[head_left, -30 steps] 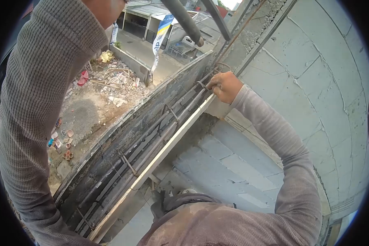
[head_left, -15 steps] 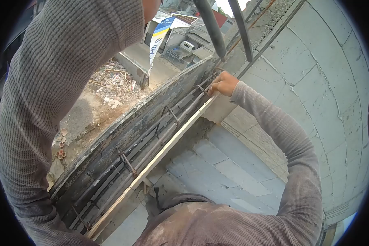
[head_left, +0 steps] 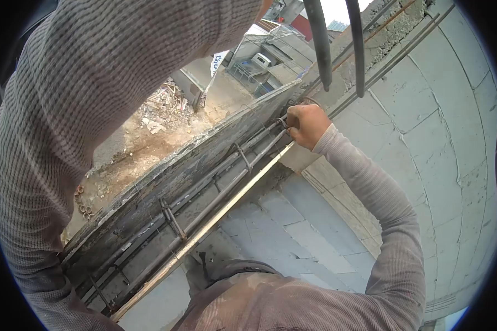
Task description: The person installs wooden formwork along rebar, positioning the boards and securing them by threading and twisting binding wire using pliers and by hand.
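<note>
My right hand (head_left: 309,127) is closed at the upper end of a long rebar cage (head_left: 209,208), its fingers curled against the steel near a stirrup. Part of the grip is hidden behind the fingers. Along the cage's near side runs a pale wooden strip (head_left: 226,214). My left arm, in a grey knit sleeve, reaches up across the left of the view; only a sliver of skin shows past the cuff, and the hand is out of frame. Two dark bars (head_left: 320,47) hang down from the top edge, above my right hand.
A rough-edged wall or board (head_left: 165,174) runs along the cage's outer side. Far below lie rubble (head_left: 165,107), a banner (head_left: 216,63) and a parked vehicle (head_left: 261,60). A grey block wall (head_left: 419,138) stands at right, with thin rods along its upper edge.
My left sleeve has moved right and covers more of the top. The two dark bars have shifted right and down. My right hand stays at the cage's upper end.
</note>
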A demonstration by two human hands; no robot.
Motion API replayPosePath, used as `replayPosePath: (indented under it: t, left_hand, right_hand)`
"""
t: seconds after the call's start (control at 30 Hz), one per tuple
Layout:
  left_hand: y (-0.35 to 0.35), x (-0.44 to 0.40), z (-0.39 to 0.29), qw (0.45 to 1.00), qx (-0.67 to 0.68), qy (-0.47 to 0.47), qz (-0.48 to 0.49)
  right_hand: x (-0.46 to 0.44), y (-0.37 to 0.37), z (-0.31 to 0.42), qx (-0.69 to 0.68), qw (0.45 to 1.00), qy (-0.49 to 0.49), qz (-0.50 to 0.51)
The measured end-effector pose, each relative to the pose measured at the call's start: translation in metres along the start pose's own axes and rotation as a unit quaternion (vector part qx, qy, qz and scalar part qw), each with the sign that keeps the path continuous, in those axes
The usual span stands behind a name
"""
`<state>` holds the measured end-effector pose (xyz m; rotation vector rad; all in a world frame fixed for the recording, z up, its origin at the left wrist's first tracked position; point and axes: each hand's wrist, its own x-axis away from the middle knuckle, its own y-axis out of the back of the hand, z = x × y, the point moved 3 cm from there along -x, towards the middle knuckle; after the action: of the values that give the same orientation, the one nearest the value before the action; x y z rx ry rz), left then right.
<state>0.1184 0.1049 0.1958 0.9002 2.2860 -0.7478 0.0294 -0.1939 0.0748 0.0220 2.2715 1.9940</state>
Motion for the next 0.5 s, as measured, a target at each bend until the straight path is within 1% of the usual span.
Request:
replayPosePath:
  t: [0.03, 0.07, 0.13, 0.17, 0.23, 0.27, 0.33, 0.37, 0.43, 0.47, 0.5]
  left_hand:
    - [-0.001, 0.0, 0.001, 1.0, -0.003, 0.01, -0.011]
    - [-0.001, 0.0, 0.002, 1.0, -0.006, 0.021, -0.022]
    - [-0.002, 0.0, 0.0, 0.998, -0.013, 0.04, -0.044]
    - [-0.002, 0.001, -0.001, 0.997, -0.017, 0.047, -0.057]
    - [-0.002, 0.002, -0.002, 0.994, -0.023, 0.063, -0.08]
    - [-0.003, 0.003, -0.002, 0.993, -0.027, 0.071, -0.092]
    - [-0.004, 0.004, -0.003, 0.989, -0.032, 0.087, -0.115]
    - [-0.005, 0.004, -0.004, 0.987, -0.035, 0.096, -0.126]
    - [-0.013, 0.011, -0.016, 0.982, -0.043, 0.112, -0.147]
    - [-0.019, 0.014, -0.023, 0.979, -0.047, 0.119, -0.156]
    - [-0.025, 0.016, -0.029, 0.977, -0.052, 0.127, -0.165]
  right_hand:
    - [0.002, 0.001, 0.002, 0.016, 1.0, 0.018, -0.02]
    - [0.003, -0.001, 0.003, 0.015, 1.0, 0.019, -0.017]
    - [0.005, 0.0, 0.008, 0.056, 0.993, 0.093, -0.054]
    - [0.004, -0.001, 0.007, 0.058, 0.992, 0.096, -0.052]
    - [0.003, -0.004, 0.011, 0.105, 0.972, 0.194, -0.075]
    - [0.002, -0.002, 0.013, 0.106, 0.972, 0.197, -0.074]
    - [0.0, -0.001, 0.019, 0.194, 0.951, 0.238, -0.026]
    - [-0.003, 0.0, 0.019, 0.194, 0.951, 0.239, -0.024]
    - [-0.006, 0.0, 0.021, 0.241, 0.908, 0.342, -0.019]
    - [-0.009, 0.002, 0.023, 0.241, 0.908, 0.343, -0.02]
    - [-0.01, 0.001, 0.028, 0.282, 0.876, 0.392, -0.008]
